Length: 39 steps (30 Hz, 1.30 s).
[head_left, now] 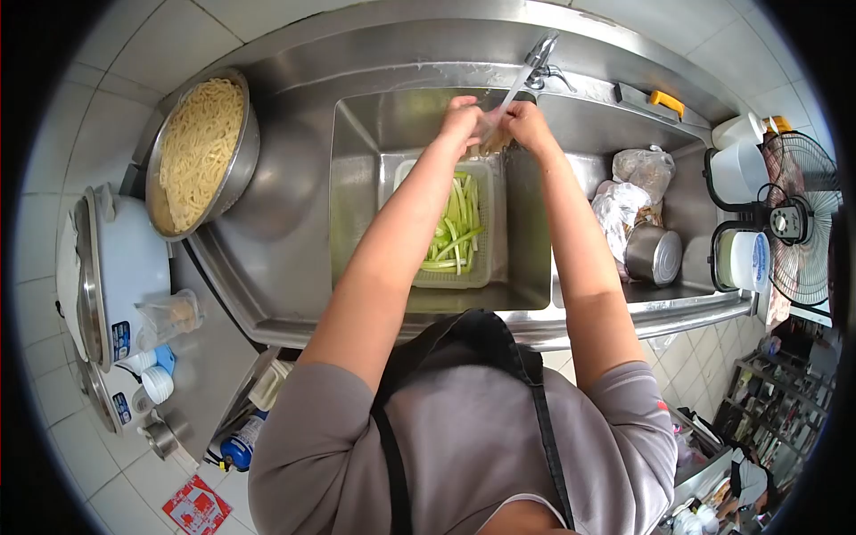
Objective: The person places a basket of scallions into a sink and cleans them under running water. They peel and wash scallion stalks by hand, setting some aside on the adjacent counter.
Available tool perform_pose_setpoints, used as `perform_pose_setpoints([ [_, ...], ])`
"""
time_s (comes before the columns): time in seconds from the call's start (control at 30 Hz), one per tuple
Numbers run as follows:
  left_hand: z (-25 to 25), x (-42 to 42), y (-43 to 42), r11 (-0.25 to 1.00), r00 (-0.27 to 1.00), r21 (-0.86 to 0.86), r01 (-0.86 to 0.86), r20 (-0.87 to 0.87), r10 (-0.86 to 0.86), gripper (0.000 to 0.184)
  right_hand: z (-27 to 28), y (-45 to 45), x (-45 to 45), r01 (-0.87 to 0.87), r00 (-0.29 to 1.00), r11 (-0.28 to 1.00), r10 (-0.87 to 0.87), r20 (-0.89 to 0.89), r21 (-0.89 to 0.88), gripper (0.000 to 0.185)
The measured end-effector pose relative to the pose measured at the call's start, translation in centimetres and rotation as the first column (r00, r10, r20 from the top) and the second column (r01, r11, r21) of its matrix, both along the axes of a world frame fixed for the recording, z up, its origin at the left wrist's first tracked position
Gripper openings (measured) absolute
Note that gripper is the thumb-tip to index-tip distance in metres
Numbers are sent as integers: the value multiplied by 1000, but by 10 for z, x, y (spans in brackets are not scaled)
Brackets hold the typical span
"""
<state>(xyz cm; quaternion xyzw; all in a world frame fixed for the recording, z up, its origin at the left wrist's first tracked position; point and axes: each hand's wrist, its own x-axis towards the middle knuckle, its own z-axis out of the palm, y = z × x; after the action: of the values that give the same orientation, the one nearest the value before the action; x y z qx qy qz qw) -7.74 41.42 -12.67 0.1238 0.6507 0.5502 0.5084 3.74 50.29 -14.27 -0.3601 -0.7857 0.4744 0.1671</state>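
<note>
Both of my hands are at the back of the left sink basin [357, 241], beside the stream from the faucet [540, 53]. My left hand [462, 121] has its fingers bent towards something pale and blurred between the hands; I cannot make out what it is. Opposite it, my right hand [524, 123] is curled at the water, its fingertips partly hidden. Below my hands, a white basket [484, 259] holds cut green vegetable strips [458, 227]; my left forearm covers part of it.
A metal bowl of noodles [201, 156] stands on the left drainboard. In the right basin are plastic bags [620, 209] and a metal pot [655, 254]. A yellow-handled tool [667, 103] lies on the back ledge. At the right is a fan [794, 218]; a person [749, 481] is at lower right.
</note>
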Motion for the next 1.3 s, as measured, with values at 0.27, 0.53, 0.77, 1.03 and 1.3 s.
perform_pose_setpoints([
  [0.27,-20,1,14,868,786,184,461,-540,-302,25,25,-3,0,60,994,987,-74,-84,-151,17],
  [0.53,-7,18,20,856,497,-310,413,-711,-497,26,92,-11,24,-15,928,936,-117,-354,-351,9],
  [0.77,-16,-14,39,730,402,-306,611,-675,-619,31,81,-2,55,-5,955,991,-34,-295,-130,12],
  [1.03,52,-27,35,671,630,17,741,-362,-687,21,14,-19,1,-102,958,979,50,-281,-175,44],
  [1.3,25,-59,-6,919,961,391,-37,266,-74,32,13,-9,-2,-65,868,928,-129,-480,-366,30],
])
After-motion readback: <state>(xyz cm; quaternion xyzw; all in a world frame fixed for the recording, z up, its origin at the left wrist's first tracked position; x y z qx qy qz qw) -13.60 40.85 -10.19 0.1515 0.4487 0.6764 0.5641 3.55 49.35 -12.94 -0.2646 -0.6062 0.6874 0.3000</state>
